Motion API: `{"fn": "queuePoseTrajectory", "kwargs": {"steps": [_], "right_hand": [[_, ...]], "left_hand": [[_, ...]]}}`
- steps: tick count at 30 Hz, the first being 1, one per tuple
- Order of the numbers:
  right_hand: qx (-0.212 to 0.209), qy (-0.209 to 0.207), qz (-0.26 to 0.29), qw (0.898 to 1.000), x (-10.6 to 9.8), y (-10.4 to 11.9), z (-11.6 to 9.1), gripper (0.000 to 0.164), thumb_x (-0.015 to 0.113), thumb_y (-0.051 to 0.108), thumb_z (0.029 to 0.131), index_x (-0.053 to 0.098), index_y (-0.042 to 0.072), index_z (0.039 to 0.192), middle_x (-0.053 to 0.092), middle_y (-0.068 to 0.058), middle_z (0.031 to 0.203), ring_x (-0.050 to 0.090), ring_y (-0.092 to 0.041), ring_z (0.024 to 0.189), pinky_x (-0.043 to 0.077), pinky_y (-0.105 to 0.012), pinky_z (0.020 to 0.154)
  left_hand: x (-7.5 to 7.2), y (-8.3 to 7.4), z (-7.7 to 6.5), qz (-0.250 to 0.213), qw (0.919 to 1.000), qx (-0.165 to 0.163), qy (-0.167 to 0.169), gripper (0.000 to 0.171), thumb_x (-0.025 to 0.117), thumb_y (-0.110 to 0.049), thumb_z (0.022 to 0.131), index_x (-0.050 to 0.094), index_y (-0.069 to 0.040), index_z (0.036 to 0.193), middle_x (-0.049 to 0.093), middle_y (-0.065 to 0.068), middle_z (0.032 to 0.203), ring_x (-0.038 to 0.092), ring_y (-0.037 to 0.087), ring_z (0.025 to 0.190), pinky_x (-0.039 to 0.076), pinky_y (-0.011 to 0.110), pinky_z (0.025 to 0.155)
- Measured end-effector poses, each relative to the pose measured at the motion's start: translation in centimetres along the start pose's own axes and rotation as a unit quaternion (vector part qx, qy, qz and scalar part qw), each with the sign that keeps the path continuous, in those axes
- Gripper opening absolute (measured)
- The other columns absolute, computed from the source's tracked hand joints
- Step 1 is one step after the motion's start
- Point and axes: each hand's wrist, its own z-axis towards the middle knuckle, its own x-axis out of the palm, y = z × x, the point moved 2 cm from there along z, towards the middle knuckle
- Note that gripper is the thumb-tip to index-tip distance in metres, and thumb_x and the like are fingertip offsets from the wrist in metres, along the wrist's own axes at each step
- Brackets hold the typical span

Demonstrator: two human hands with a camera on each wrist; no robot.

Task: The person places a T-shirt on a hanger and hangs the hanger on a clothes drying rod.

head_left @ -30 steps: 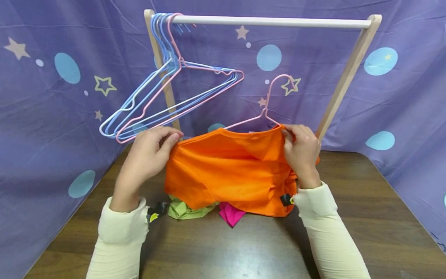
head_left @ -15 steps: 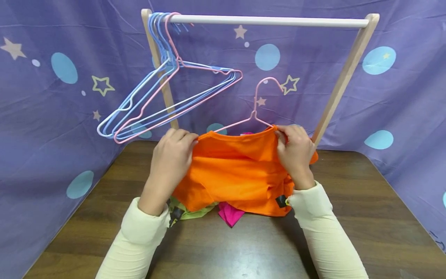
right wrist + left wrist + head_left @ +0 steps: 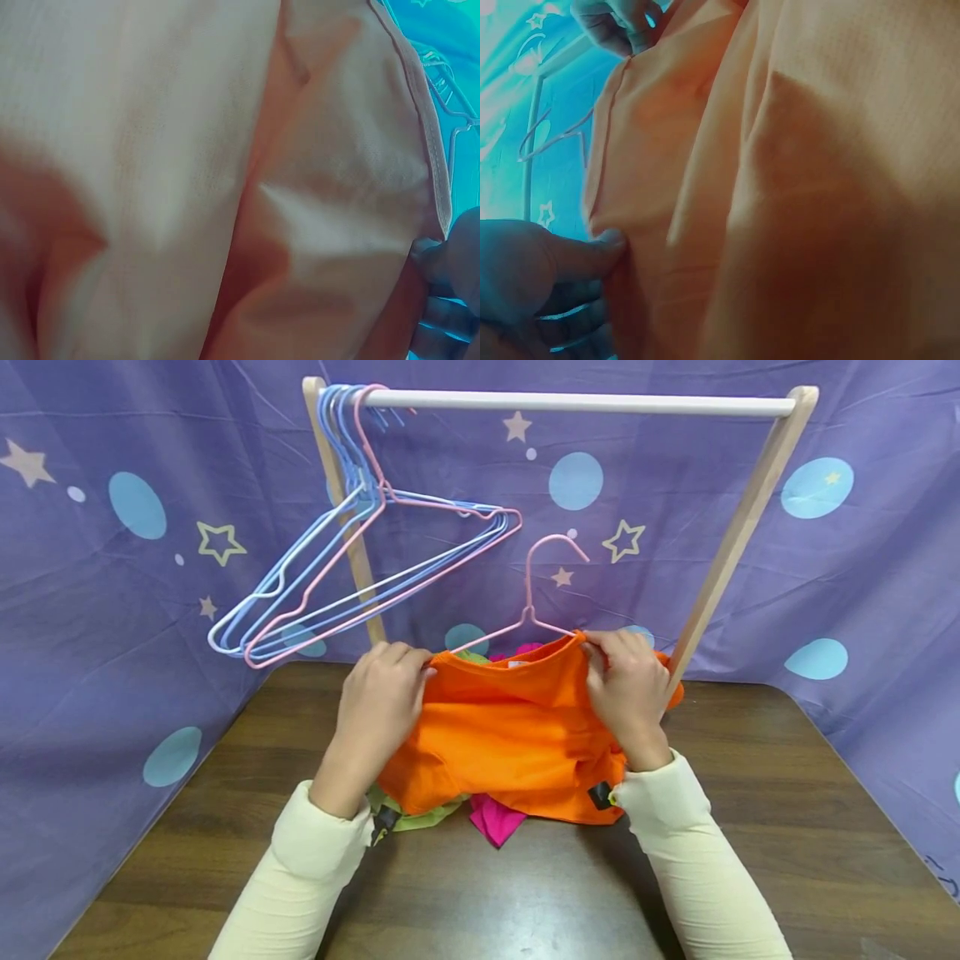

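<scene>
An orange T-shirt (image 3: pixel 502 735) hangs between my two hands, its neckline facing up. With thumb and fingers my left hand (image 3: pixel 384 702) pinches the shoulder at the left end of the neckline. My right hand (image 3: pixel 626 685) pinches the other shoulder. Out of the neck opening rises the hook of a pink hanger (image 3: pixel 528 585); its lower part is hidden inside the shirt. In the left wrist view the thumb (image 3: pixel 607 244) presses on the cloth near the neckline edge. The right wrist view shows the right thumb (image 3: pixel 427 251) at the end of the collar band.
A wooden rack with a white rail (image 3: pixel 585 403) stands behind the shirt. Several blue, white and pink hangers (image 3: pixel 375 502) hang at its left end. Light green cloth (image 3: pixel 427 817) and magenta cloth (image 3: pixel 497 821) lie under the shirt on the brown table (image 3: pixel 525 893).
My left hand has moved right from the sleeve end to the neckline and taken hold there. The pink hanger's hook has shifted left and slightly down. My right hand has drifted a little left, still gripping.
</scene>
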Motion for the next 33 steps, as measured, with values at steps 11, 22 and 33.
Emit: {"fn": "queuePoseTrajectory", "kwargs": {"steps": [11,22,33], "right_hand": [[-0.034,-0.042,0.056,0.997,0.0,0.0,0.4,0.01,0.078,0.013,0.091,0.079,0.005,0.097,0.073,-0.011,0.086,0.061,-0.035,0.076,0.05,-0.046,0.069],[-0.059,-0.047,0.043,0.996,0.1,-0.6,0.3,0.011,0.075,0.011,0.093,0.076,0.001,0.097,0.074,-0.015,0.091,0.062,-0.038,0.082,0.052,-0.048,0.076],[-0.059,-0.024,0.022,0.998,0.1,-1.8,0.5,0.012,0.071,0.011,0.096,0.073,-0.001,0.099,0.073,-0.017,0.092,0.061,-0.04,0.089,0.051,-0.048,0.083]], "left_hand": [[-0.1,-0.1,-0.1,-0.052,0.9968,-0.045,-0.041,0.009,0.076,-0.002,0.089,0.079,0.0,0.098,0.072,0.013,0.084,0.067,0.034,0.076,0.057,0.048,0.069],[-0.4,-0.2,-0.2,-0.05,0.9943,-0.063,-0.069,0.008,0.077,-0.002,0.087,0.08,-0.002,0.094,0.073,0.011,0.083,0.07,0.033,0.074,0.057,0.049,0.067],[-0.7,0.0,-0.1,-0.05,0.9927,-0.074,-0.082,0.009,0.075,0.0,0.087,0.081,-0.003,0.093,0.075,0.01,0.084,0.07,0.034,0.074,0.056,0.051,0.064]]}}
